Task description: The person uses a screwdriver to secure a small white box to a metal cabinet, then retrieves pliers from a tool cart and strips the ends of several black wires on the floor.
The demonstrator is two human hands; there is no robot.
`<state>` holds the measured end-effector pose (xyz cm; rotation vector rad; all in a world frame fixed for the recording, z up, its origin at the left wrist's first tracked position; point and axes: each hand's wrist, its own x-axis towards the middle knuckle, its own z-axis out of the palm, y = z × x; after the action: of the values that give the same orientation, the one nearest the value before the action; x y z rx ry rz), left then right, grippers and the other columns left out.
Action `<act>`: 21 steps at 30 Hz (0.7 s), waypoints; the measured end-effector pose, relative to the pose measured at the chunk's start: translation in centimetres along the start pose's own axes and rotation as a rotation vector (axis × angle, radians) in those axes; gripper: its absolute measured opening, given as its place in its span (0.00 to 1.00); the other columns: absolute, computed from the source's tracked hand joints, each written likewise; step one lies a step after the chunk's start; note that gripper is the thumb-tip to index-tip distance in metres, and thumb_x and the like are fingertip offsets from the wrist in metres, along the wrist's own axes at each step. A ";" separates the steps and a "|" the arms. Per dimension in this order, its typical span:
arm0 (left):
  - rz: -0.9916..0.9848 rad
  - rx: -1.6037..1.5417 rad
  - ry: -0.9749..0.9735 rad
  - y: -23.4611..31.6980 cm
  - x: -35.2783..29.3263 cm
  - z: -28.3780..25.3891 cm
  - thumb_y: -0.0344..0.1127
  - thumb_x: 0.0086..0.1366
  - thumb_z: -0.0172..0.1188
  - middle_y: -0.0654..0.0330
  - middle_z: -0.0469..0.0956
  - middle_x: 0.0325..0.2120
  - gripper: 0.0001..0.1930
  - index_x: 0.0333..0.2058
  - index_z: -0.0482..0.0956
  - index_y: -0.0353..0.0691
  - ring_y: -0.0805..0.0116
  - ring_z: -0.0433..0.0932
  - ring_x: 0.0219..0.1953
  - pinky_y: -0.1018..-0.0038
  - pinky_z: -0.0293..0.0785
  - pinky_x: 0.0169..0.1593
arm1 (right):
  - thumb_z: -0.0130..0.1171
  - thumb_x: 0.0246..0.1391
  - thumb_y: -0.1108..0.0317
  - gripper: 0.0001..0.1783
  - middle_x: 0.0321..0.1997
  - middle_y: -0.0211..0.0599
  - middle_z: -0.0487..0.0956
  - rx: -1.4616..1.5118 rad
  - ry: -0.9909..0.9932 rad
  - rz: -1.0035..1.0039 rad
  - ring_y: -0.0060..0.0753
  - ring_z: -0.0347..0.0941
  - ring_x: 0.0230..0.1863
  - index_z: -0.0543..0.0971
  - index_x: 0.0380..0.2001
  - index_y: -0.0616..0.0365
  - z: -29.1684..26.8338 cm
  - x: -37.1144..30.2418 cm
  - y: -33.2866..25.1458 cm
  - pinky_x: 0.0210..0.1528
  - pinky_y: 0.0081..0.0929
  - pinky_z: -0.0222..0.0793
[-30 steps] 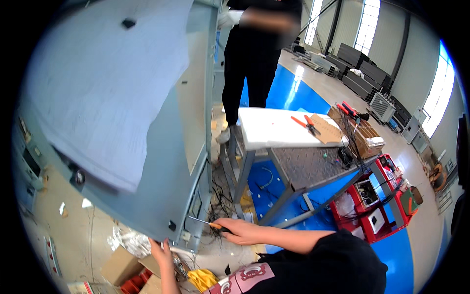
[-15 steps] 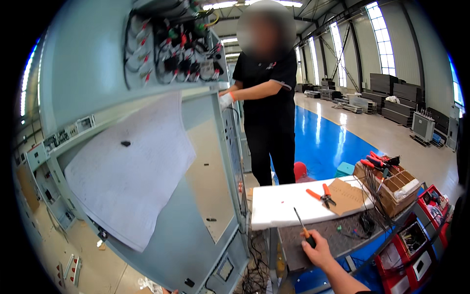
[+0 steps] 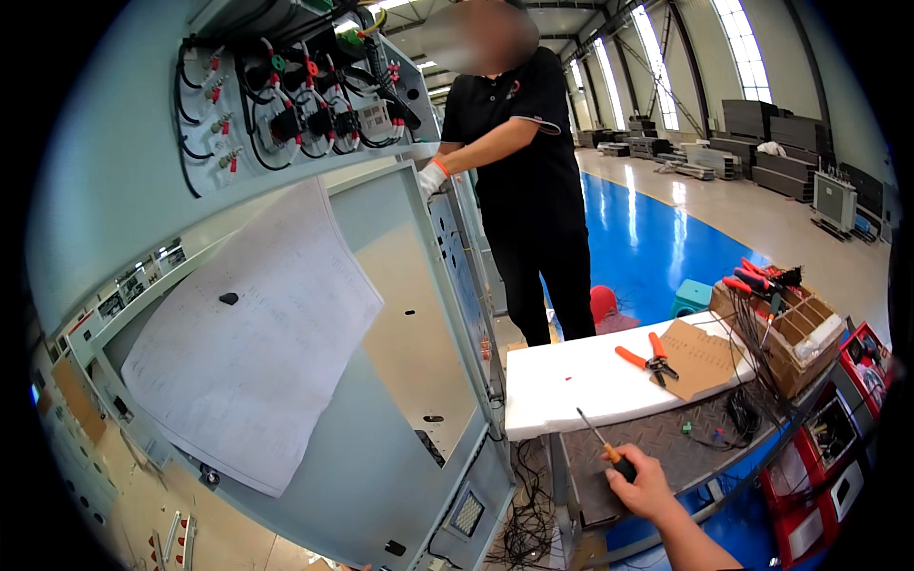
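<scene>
My right hand (image 3: 645, 485) is closed round the black-and-amber handle of a screwdriver (image 3: 616, 459). Its thin shaft points up and away, above the dark textured top of a work table (image 3: 609, 495). Beyond the tip lies a white foam slab (image 3: 543, 390). On the slab rest orange-handled wire strippers (image 3: 650, 361), their handles spread, beside a piece of brown cardboard (image 3: 703, 357). Only a sliver of skin shows at the bottom edge below the cabinet door, perhaps my left hand; its fingers are hidden.
A grey cabinet door (image 3: 381, 466) carrying a large paper sheet (image 3: 257, 333) fills the left. Above it is a wired panel (image 3: 295, 105). A co-worker (image 3: 519, 171) in black reaches a gloved hand behind the door. Right are a wooden tool box (image 3: 800, 333) and red bins (image 3: 800, 485).
My view has shifted, so the table and foam slab sit further right. The right hand keeps its hold on the screwdriver. The co-worker leans closer to the cabinet.
</scene>
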<state>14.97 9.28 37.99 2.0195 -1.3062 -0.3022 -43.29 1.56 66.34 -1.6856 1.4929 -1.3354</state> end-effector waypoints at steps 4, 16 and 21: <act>0.061 -0.021 0.030 -0.5 0.0 0.1 0.34 0.64 0.54 0.41 0.75 0.44 0.19 0.50 0.70 0.27 0.47 0.73 0.45 0.61 0.68 0.51 | 0.59 0.50 0.67 0.14 0.26 0.38 0.76 0.012 0.057 0.035 0.28 0.72 0.29 0.77 0.41 0.57 0.5 0.0 0.5 0.35 0.25 0.67; 0.113 0.053 0.018 -1.0 -0.9 0.2 0.31 0.64 0.58 0.44 0.76 0.35 0.13 0.41 0.73 0.25 0.55 0.76 0.38 0.61 0.72 0.44 | 0.58 0.50 0.69 0.11 0.21 0.28 0.68 0.056 0.107 0.064 0.19 0.63 0.24 0.76 0.38 0.58 1.1 0.1 1.0 0.29 0.21 0.61; 0.048 -0.390 0.026 1.2 -0.4 0.5 0.20 0.61 0.52 0.47 0.66 0.53 0.28 0.59 0.55 0.31 0.58 0.69 0.53 0.67 0.64 0.57 | 0.58 0.50 0.69 0.11 0.20 0.27 0.67 0.104 0.094 0.043 0.18 0.62 0.24 0.76 0.38 0.58 0.1 0.1 1.0 0.29 0.20 0.60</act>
<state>13.68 9.12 38.37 1.6563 -1.1741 -0.4679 -43.69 1.22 65.44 -1.5373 1.4766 -1.4609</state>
